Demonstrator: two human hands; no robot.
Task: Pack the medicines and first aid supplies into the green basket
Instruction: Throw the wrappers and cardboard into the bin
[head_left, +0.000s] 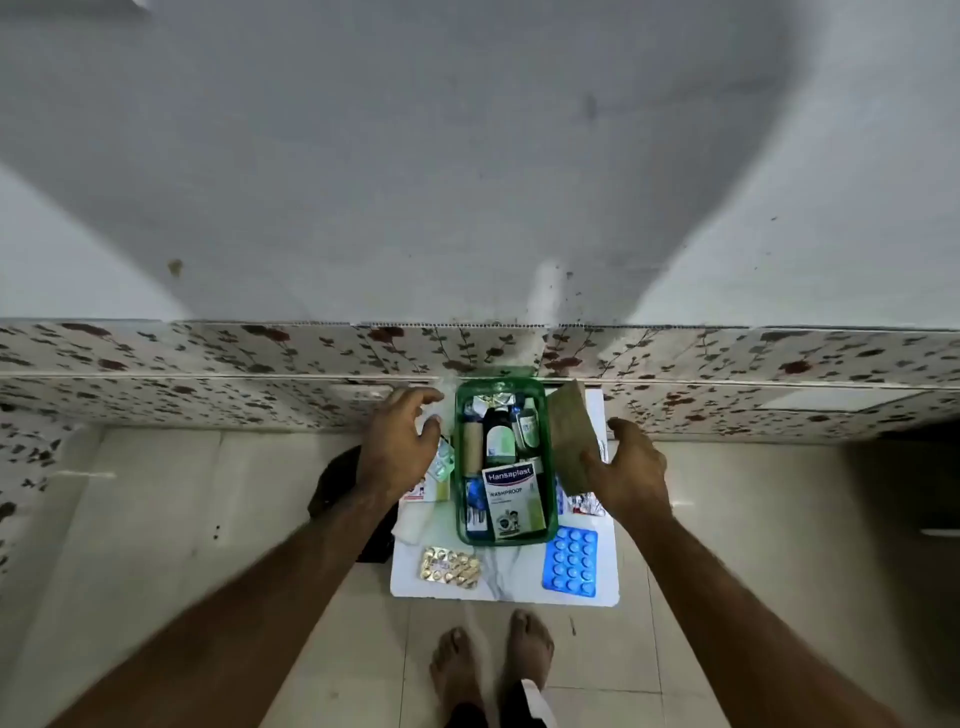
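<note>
The green basket (461, 535) stands on a small white table (509, 582). Inside it are a Hansaplast box (511, 501), a dark bottle (498, 434), a clear bottle (528, 427), a brown roll (472, 447) and foil packs. My right hand (631, 475) holds a flat brown packet (570, 441) tilted over the basket's right rim. My left hand (402, 441) hovers with fingers spread just left of the basket, over a greenish strip (442, 460). A gold blister strip (450, 567) and a blue blister pack (571, 561) lie in front of the basket.
More packets (584, 501) lie partly hidden under my right hand, and a small box (423, 491) under my left. A dark object (332, 488) sits left of the table. A floral-tiled wall (208, 364) runs behind. My bare feet (493, 665) stand on floor tiles.
</note>
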